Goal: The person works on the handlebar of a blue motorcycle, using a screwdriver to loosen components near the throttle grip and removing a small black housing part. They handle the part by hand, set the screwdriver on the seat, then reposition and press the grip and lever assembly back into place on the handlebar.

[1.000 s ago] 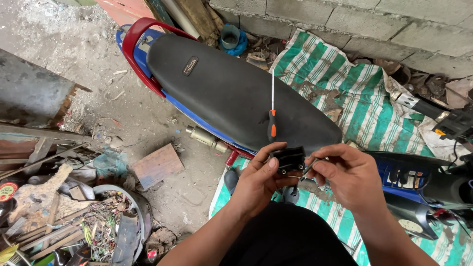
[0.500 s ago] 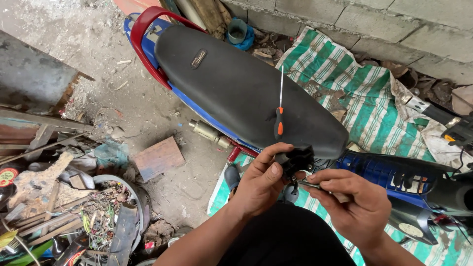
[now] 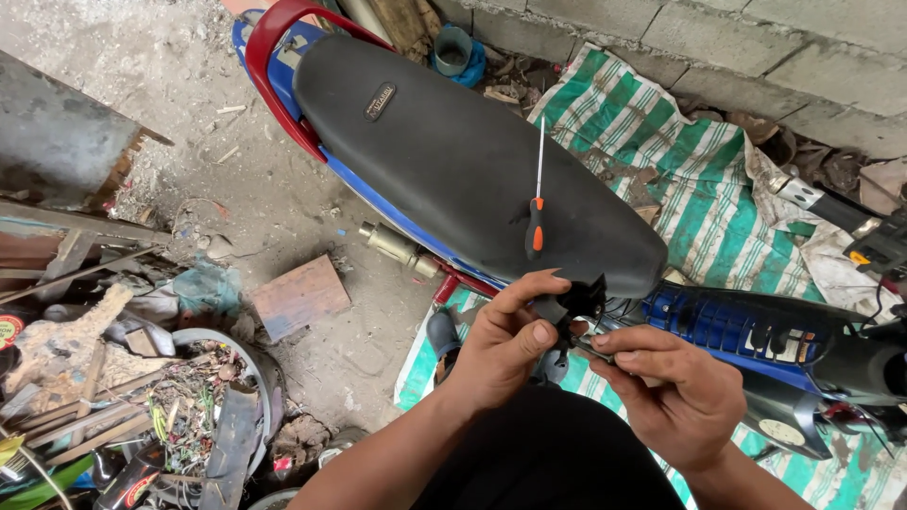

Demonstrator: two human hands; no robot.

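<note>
head view: left hand (image 3: 505,345) pinches a small black part (image 3: 574,302) (beside the seat (image 3: 453,161)); right hand (image 3: 675,397) grips a thin tool (image 3: 595,349).

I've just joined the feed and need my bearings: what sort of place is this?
Probably an outdoor yard used for motorbike repair: a motorbike stands on dirt beside a block wall, a screwdriver lies on its seat, and a scrap pile sits nearby.

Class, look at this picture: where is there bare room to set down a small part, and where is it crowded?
Free: the seat left of the screwdriver, and the concrete floor between seat and brick. Crowded: the scrap heap at lower left, and around both hands holding the black part.
</note>
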